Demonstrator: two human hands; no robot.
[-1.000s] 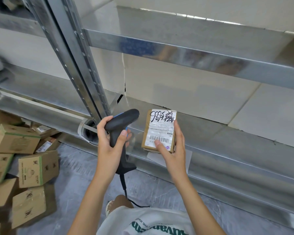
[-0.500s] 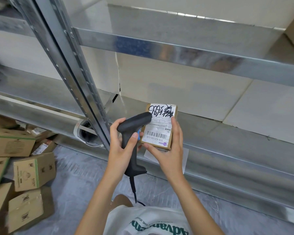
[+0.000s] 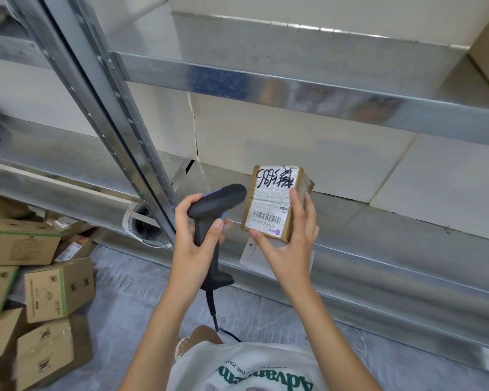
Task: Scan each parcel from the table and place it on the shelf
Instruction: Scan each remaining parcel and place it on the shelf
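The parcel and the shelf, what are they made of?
The parcel looks like brown cardboard under glossy tape, with a white paper label bearing a barcode. The shelf seems to be bare metal: silvery, shiny, with blurry reflections. The scanner looks like matte black plastic, though I can't be sure.

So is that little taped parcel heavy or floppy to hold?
Probably light: the right hand holds the small cardboard parcel up alone, by fingers and thumb. It looks stiff, since its edges stay square. The glossy tape may make it a bit slippery.
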